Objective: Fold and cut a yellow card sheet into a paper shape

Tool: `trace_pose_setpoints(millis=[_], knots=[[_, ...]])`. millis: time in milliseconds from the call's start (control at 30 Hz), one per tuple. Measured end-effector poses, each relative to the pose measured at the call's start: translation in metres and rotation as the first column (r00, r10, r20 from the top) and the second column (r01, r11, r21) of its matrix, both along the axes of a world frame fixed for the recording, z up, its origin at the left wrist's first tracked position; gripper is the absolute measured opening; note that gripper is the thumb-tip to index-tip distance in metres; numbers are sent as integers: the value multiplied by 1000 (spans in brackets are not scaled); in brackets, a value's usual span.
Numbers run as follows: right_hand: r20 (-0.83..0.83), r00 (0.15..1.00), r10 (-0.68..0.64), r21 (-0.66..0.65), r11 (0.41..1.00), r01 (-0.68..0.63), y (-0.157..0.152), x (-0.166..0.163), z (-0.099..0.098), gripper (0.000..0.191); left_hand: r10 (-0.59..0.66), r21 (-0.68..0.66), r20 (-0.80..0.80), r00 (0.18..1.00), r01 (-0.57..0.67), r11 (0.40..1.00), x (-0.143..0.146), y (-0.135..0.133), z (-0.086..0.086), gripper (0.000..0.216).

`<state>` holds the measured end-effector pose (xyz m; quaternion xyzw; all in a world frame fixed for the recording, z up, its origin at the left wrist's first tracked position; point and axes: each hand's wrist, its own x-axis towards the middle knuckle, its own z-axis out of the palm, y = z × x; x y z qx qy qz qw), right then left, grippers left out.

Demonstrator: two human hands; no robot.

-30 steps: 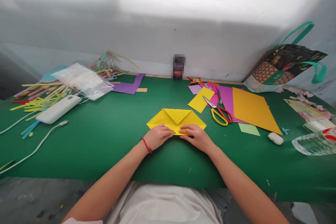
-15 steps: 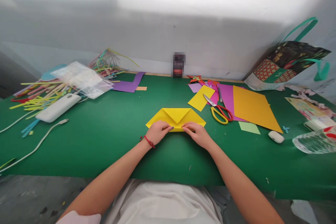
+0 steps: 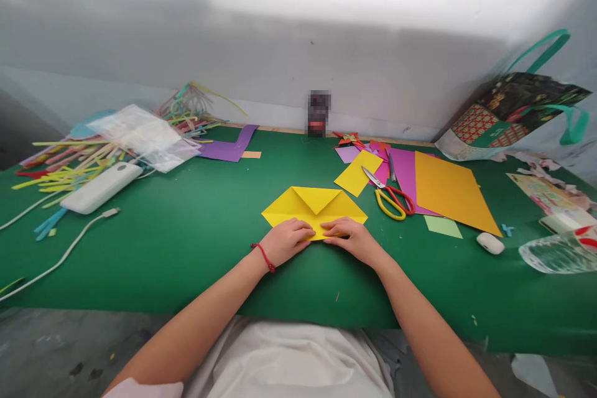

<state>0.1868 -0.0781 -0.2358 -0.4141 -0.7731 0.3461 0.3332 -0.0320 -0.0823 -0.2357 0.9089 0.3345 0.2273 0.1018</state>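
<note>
A folded sheet of yellow paper point(image 3: 315, 202) lies on the green table in front of me, its side corners slanted and a triangular flap pointing down at its far edge. My left hand point(image 3: 285, 241) grips the near edge left of the middle, fingers on top and closed together. On the right of that same edge, my right hand point(image 3: 353, 240) pinches the paper between thumb and fingers. A small gap separates the two hands. The fingers cover parts of the near fold.
Scissors point(image 3: 392, 199) lie right of the paper, by a small yellow sheet point(image 3: 358, 173) and an orange sheet point(image 3: 452, 193). Farther right are a white case point(image 3: 490, 243) and a clear bottle point(image 3: 557, 253). A power bank point(image 3: 101, 188) and colourful strips point(image 3: 69, 158) sit at left.
My fingers have shifted from pinching the near edge with raised thumbs to lying flatter over it. The paper is slightly turned, and its near edge reaches a little closer to me.
</note>
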Motion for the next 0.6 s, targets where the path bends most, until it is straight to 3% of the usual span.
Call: trace_pose_setpoints(millis=[333, 600], knots=[[22, 998, 51, 40, 998, -52, 5, 1, 0, 7, 158, 96, 168, 973, -175, 980, 6, 3, 3, 28], [93, 990, 106, 129, 985, -117, 6, 5, -6, 11, 258, -74, -262, 930, -286, 956, 6, 11, 0, 43]])
